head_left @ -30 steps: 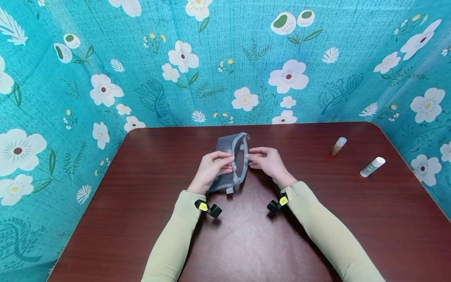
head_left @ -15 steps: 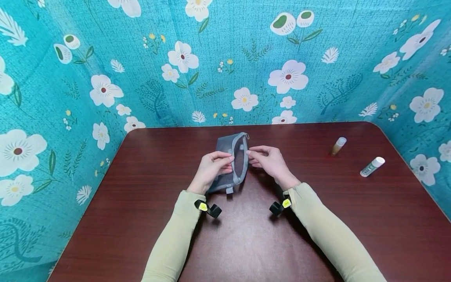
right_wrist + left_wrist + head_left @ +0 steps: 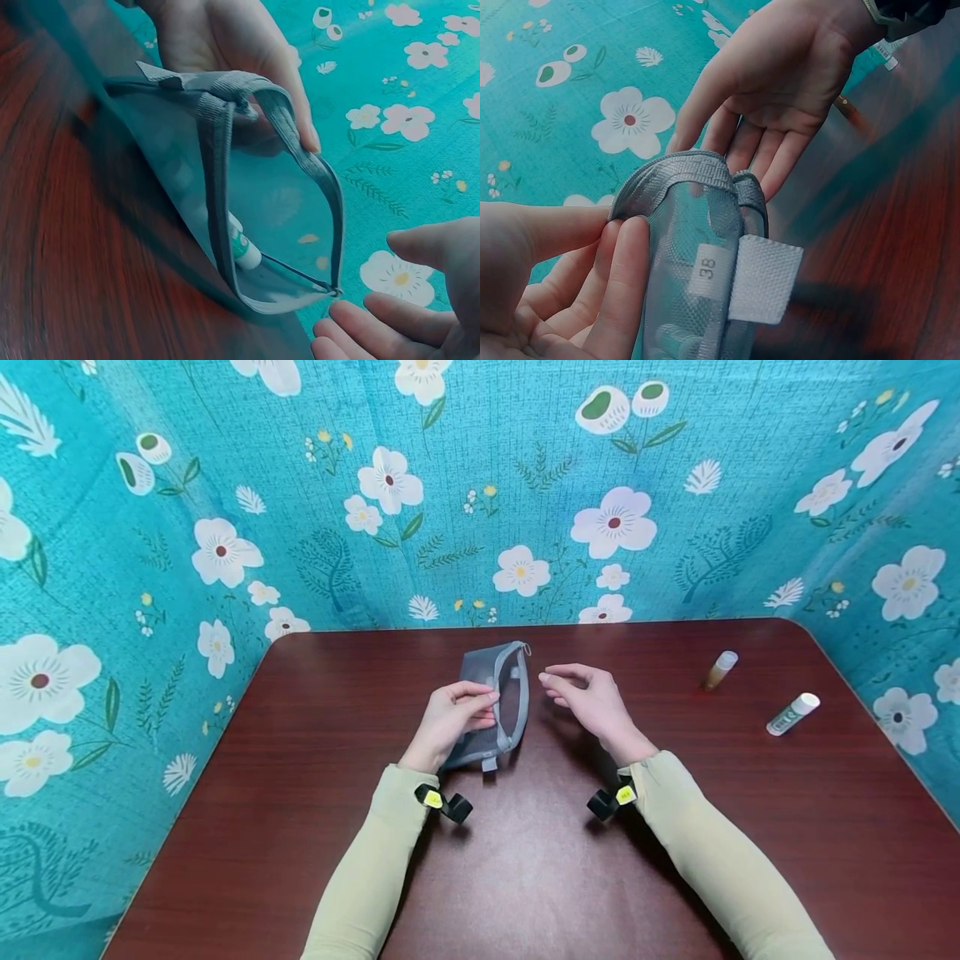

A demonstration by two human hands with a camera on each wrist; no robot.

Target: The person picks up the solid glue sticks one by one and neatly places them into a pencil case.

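Note:
A grey mesh zip pouch (image 3: 483, 664) stands on the table with its zipper undone and its mouth facing right. My left hand (image 3: 442, 718) pinches the near-left rim between thumb and fingers. In the left wrist view a label (image 3: 708, 270) reading 38 shows through the mesh, beside a pale fabric tab (image 3: 765, 279). Through the mouth, the right wrist view shows a white tube with a green label (image 3: 244, 249) inside the pouch. My right hand (image 3: 596, 703) hovers just right of the rim, apart from it, fingers loosely bent and holding nothing.
On the right of the dark red table (image 3: 337, 810) lie a white tube with a green label (image 3: 792, 715) and a small amber tube with a whitish cap (image 3: 721, 671). A blue floral cloth (image 3: 465, 485) hangs along the back and sides.
My right hand has let go of the pouch's right rim and moved a little to the right. The left hand and the pouch have stayed put.

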